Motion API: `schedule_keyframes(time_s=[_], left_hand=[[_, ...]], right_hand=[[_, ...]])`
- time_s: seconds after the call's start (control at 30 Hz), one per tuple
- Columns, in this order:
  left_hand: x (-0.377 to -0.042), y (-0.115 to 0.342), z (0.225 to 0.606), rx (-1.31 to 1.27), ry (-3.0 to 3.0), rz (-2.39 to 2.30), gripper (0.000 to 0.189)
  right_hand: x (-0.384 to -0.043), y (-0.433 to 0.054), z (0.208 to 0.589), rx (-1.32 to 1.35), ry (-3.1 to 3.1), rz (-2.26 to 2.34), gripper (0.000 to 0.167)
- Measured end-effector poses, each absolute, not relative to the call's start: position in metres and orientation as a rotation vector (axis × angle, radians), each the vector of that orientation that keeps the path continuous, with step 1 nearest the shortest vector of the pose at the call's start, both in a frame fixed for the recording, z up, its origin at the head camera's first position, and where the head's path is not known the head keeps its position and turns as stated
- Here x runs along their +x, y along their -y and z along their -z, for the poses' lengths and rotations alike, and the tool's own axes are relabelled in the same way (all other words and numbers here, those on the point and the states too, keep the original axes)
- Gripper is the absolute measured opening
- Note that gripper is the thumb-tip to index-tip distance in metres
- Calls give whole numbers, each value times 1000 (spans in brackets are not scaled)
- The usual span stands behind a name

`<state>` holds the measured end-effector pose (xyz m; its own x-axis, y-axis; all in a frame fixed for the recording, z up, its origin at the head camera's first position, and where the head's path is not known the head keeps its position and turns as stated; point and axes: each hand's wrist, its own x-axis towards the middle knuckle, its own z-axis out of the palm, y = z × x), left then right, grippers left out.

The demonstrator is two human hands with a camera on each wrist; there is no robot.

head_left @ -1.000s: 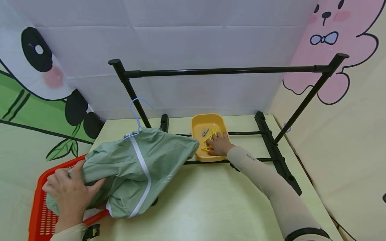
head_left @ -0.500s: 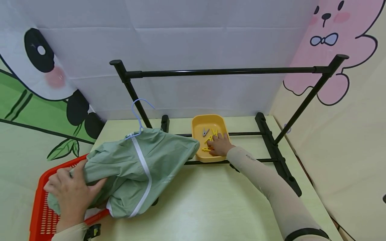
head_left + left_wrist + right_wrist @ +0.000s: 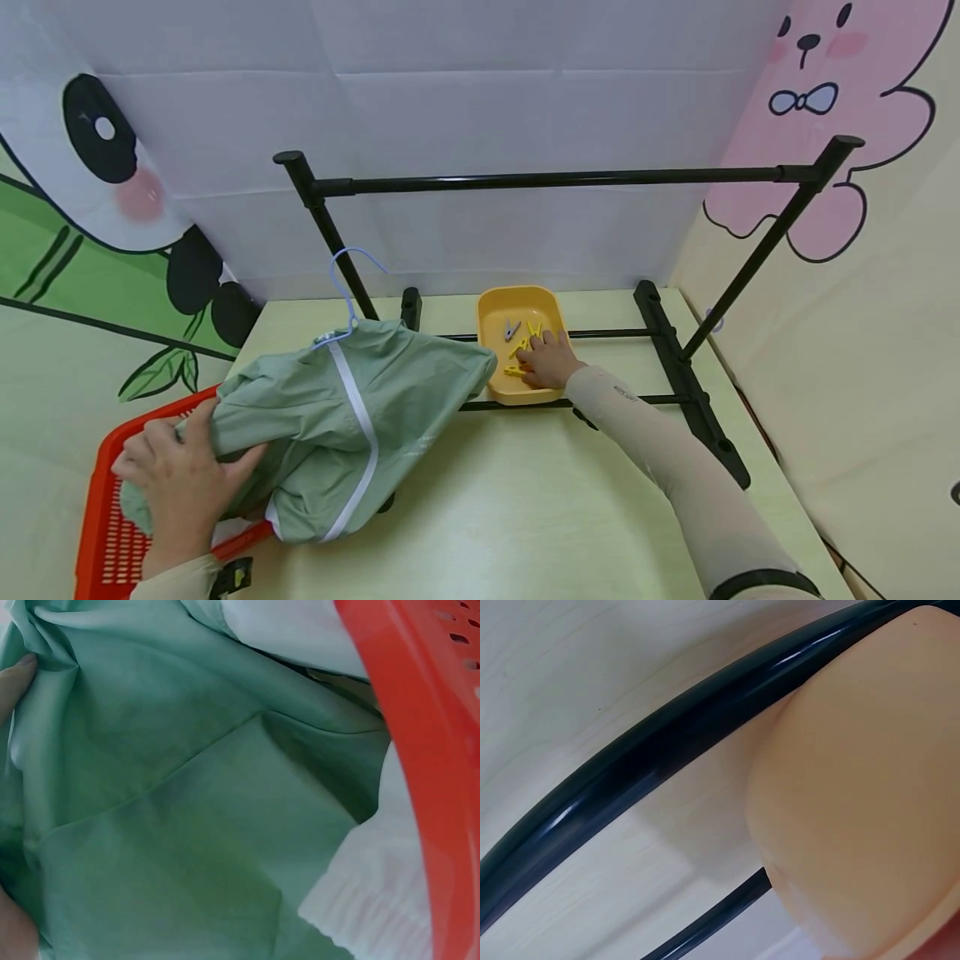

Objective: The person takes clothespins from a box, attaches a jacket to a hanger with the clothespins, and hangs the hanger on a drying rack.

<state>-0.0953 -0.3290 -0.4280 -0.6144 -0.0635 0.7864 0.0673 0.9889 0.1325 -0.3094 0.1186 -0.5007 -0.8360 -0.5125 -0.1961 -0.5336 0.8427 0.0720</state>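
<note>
A green garment (image 3: 300, 425) with a white stripe hangs slanted on a light blue hanger (image 3: 347, 308), whose hook stands up in front of the rack's left post. My left hand (image 3: 180, 475) grips its left end, with the thumb spread over the cloth and the finger undersides hidden. In the left wrist view, a fingertip (image 3: 16, 679) presses the green cloth (image 3: 165, 772). My right hand (image 3: 551, 360) reaches into a yellow tray (image 3: 495, 302), fingers apart and fingertips down at several yellow clothespins (image 3: 517, 350). A grey clothespin (image 3: 512, 330) lies farther back in it.
A red basket (image 3: 93, 500) with white cloth (image 3: 382, 877) in it stands below the left hand. A black rack (image 3: 525, 180) frames the tray, its lower bars crossing the table (image 3: 480, 500) under it. Walls close off the back and right.
The right fingers shift slightly among the clothespins in the tray. The left hand keeps its grip on the garment, with almost no movement.
</note>
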Motion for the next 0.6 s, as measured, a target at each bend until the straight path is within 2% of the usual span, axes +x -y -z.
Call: schedule_keyframes(time_s=[0.6], left_hand=[[-94, 327, 427, 4, 2260, 186, 91]], right_hand=[[-309, -124, 495, -882, -2957, -157, 35]])
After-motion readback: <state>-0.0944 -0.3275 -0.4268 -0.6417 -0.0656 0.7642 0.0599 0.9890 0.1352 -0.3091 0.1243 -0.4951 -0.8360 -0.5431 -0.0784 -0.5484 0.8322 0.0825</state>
